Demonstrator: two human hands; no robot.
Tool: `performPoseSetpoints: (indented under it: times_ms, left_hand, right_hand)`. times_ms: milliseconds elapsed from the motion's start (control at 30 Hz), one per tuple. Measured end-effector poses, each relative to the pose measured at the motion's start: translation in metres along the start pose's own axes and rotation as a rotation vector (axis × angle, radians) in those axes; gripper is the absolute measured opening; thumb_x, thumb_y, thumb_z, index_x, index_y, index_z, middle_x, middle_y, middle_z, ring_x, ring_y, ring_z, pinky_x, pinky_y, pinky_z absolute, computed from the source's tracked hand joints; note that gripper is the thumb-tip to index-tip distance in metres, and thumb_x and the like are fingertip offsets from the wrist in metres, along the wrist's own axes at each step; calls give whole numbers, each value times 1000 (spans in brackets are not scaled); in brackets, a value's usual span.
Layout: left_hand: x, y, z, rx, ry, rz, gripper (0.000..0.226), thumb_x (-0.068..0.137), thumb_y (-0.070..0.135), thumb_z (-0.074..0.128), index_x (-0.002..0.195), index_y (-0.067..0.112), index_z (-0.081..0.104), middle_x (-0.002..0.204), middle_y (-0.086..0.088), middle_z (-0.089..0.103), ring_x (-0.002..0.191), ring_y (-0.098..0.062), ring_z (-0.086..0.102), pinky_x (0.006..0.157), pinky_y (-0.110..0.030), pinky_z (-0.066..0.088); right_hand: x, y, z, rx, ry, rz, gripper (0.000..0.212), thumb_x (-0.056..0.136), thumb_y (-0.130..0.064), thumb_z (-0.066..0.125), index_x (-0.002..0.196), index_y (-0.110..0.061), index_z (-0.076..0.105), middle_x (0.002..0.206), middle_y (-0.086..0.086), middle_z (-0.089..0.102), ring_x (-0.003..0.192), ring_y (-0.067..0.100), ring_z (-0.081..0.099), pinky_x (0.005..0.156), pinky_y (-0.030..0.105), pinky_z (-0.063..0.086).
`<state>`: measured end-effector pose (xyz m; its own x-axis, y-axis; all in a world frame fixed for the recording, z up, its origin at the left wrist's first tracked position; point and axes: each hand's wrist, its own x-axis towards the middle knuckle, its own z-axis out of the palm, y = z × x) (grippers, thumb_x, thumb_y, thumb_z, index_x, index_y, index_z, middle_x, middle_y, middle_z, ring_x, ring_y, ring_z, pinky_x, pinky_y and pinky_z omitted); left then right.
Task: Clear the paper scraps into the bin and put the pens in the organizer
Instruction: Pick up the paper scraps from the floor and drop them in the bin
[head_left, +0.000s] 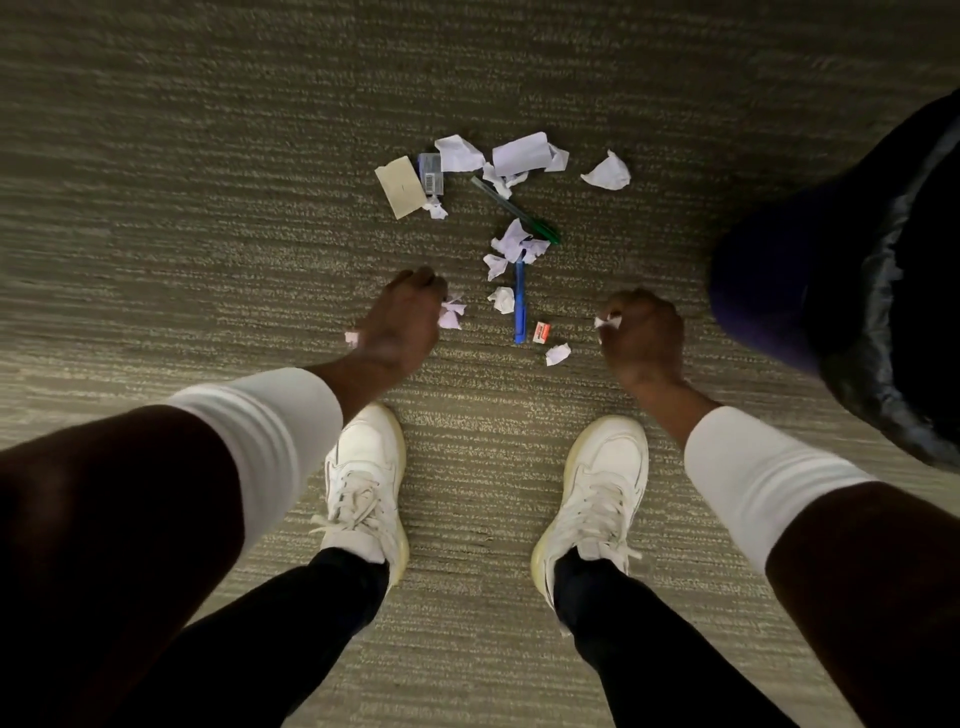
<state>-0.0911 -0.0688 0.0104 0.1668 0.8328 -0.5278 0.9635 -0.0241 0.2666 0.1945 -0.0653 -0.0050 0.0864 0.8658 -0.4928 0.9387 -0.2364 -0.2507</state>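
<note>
Paper scraps (514, 156) lie scattered on the carpet floor (208, 208) at 12 o'clock from the white shoes (363, 483). A green pen (519, 212) slants among them, and a blue pen (520, 312) lies just toward 6 o'clock of it. The left hand (402, 322) curls round a crumpled scrap (451, 312), and the right hand (644, 332) pinches a small scrap (608, 321). The dark lined bin (769, 291) stands at 3 o'clock.

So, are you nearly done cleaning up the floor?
Not nearly. Nothing looks finished yet; the bin's inside is too dark to tell. In hand: the left hand and right hand each hold paper scraps. Left: many loose scraps on the carpet, plus the green pen and blue pen. No organizer shows.
</note>
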Motion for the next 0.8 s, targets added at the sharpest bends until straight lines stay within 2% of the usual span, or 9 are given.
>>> performPoseSetpoints:
  times_ms: [100, 200, 300, 367, 467, 600, 633, 700, 800]
  left_hand:
    - [-21, 30, -22, -78, 42, 34, 37, 80, -11, 68, 114, 2, 67, 115, -18, 66, 106, -39, 64, 88, -47, 52]
    - [-42, 69, -46, -178, 110, 45, 26, 92, -7, 64, 115, 3, 70, 113, -14, 69, 100, -28, 65, 89, -36, 54]
    - [-59, 119, -75, -314, 169, 64, 17, 94, -3, 66, 108, 1, 75, 104, -15, 74, 78, -20, 61, 77, -26, 56]
    - [-67, 152, -96, -390, 194, 60, 10, 93, 4, 70, 101, 2, 76, 95, -14, 75, 72, -20, 59, 72, -30, 54]
    - [-77, 200, -125, -442, 222, 39, 9, 93, 14, 72, 94, 6, 76, 86, -11, 72, 71, -16, 50, 70, -30, 48]
    - [-88, 264, -159, -458, 248, 59, 8, 91, 21, 70, 91, 14, 74, 82, -7, 74, 71, -27, 66, 64, -34, 52]
    - [-89, 277, -166, -449, 253, 54, 9, 92, 24, 70, 92, 15, 73, 81, -7, 75, 71, -30, 69, 63, -35, 52]
    - [-85, 300, -177, -446, 229, 40, 12, 93, 29, 68, 96, 18, 73, 83, -8, 76, 75, -33, 72, 66, -36, 55]
    - [-75, 329, -187, -416, 162, 29, 22, 96, 38, 66, 108, 21, 72, 98, -11, 78, 91, -38, 74, 76, -42, 58]
  right_hand:
    - [-38, -13, -16, 218, 26, 89, 16, 84, -5, 75, 95, -15, 82, 104, 7, 81, 90, 25, 76, 79, 26, 58]
    - [-79, -24, -45, 321, 56, 141, 15, 82, -8, 84, 96, -15, 82, 101, 4, 82, 84, 17, 74, 76, 17, 49]
    - [-116, -32, -86, 438, 91, 183, 11, 82, -10, 85, 92, -14, 82, 98, 3, 81, 84, 21, 75, 78, 29, 58]
    - [-136, -36, -115, 477, 140, 170, 9, 82, -11, 85, 89, -14, 81, 94, 2, 81, 80, 19, 74, 75, 30, 58]
    - [-158, -37, -159, 533, 227, 161, 9, 82, -11, 84, 89, -15, 79, 86, -4, 78, 69, 8, 67, 66, 21, 50]
    - [-170, -21, -212, 628, 350, 201, 9, 84, -14, 82, 91, -19, 80, 85, -6, 77, 71, 5, 69, 64, 6, 48]
    - [-169, -14, -223, 654, 381, 217, 9, 84, -15, 82, 92, -20, 80, 87, -5, 78, 73, 6, 71, 67, 9, 52]
    - [-164, 4, -241, 698, 422, 269, 10, 84, -18, 83, 93, -19, 80, 88, -4, 79, 77, 10, 75, 71, 27, 62]
    - [-150, 34, -258, 743, 460, 368, 16, 81, -28, 84, 94, -18, 80, 83, 1, 79, 74, 16, 76, 72, 42, 64]
